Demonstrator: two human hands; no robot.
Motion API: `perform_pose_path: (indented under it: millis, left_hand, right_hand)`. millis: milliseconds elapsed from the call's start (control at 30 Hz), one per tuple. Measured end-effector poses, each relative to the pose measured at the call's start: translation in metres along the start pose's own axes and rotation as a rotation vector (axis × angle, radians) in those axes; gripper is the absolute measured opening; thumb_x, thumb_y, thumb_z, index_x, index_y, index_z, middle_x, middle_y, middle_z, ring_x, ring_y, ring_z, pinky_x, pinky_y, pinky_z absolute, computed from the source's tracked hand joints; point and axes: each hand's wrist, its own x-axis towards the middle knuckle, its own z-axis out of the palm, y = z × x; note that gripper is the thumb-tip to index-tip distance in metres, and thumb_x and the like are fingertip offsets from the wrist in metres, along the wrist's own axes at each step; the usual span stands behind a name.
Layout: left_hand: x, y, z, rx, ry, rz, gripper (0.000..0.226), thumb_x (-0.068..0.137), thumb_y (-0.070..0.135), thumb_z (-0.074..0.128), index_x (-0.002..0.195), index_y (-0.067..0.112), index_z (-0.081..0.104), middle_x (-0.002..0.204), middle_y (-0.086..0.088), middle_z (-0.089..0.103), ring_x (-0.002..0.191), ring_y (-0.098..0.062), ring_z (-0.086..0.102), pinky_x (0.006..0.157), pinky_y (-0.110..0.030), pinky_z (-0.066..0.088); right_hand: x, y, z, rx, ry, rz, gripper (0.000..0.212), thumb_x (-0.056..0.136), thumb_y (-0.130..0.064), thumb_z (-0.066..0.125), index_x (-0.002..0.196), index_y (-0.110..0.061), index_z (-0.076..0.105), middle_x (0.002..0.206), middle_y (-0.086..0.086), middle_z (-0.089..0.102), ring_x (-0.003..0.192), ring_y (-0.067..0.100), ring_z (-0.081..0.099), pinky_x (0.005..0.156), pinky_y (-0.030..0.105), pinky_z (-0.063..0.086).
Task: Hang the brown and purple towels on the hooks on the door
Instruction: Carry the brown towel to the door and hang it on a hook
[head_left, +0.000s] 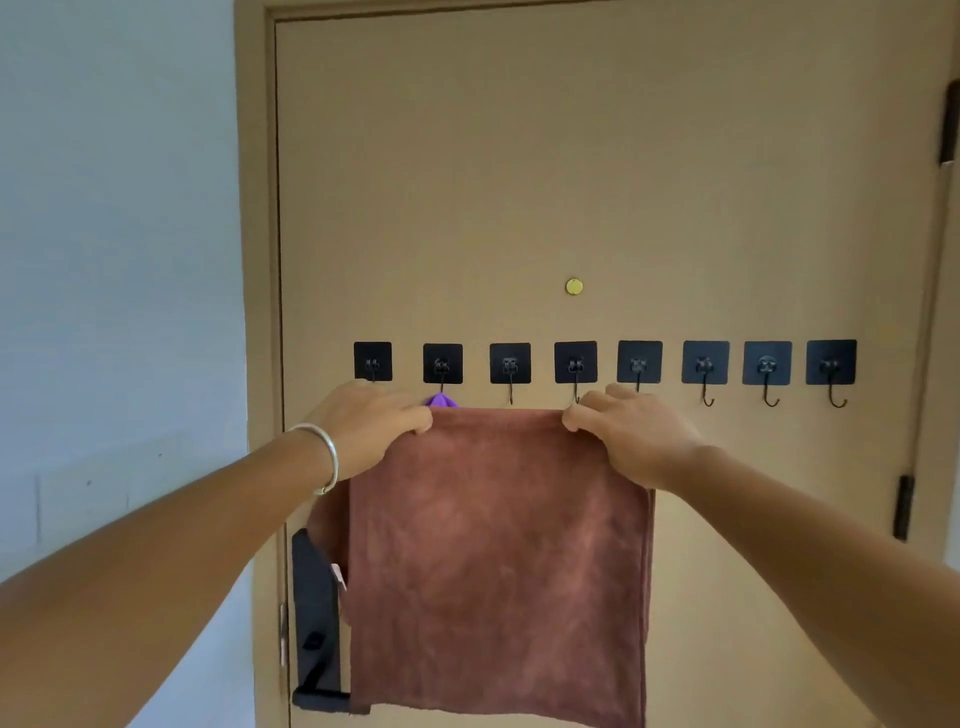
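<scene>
Eight black hooks (605, 364) are sitting in one row across the door (571, 156), each on its own square pad. Two towels are showing: one brown towel (498, 561) and one purple towel (441, 400), of which only a small tip is peeking out. Two hands are reaching in, one left hand (371, 423) and one right hand (631, 431), with one silver bracelet (327, 457) circling the left wrist. One brass peephole (573, 286), one dark door handle (314, 623) and two dark hinges (903, 506) are also showing

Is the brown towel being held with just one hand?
No, the left hand and right hand each grip a top corner of the brown towel.
</scene>
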Motion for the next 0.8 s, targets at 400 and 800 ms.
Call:
perform_pose_path:
  millis: [400,800]
  left_hand:
    - [0.104,-0.001,0.078,0.099,-0.159,-0.201,0.072,0.091,0.005,0.035,0.145,0.047,0.014,0.104,0.000,0.051,0.094,-0.023,0.052,0.075,-0.035,0.038]
    - [0.136,0.014,0.126,0.037,-0.168,-0.134,0.040,0.098,0.021,0.032,0.134,0.038,0.037,0.113,-0.001,0.057,0.099,-0.026,0.055,0.075,-0.035,0.037]
  right_hand:
    - [0.091,0.033,0.073,-0.113,-0.079,0.115,0.051,0.095,-0.011,0.037,0.140,-0.035,0.034,0.106,0.004,0.049,0.097,0.026,0.050,0.063,0.035,0.033]
    - [0.115,0.011,0.111,-0.115,-0.148,0.234,0.031,0.098,-0.013,0.038,0.124,-0.021,0.053,0.109,0.005,0.060,0.097,0.027,0.059,0.073,0.037,0.045]
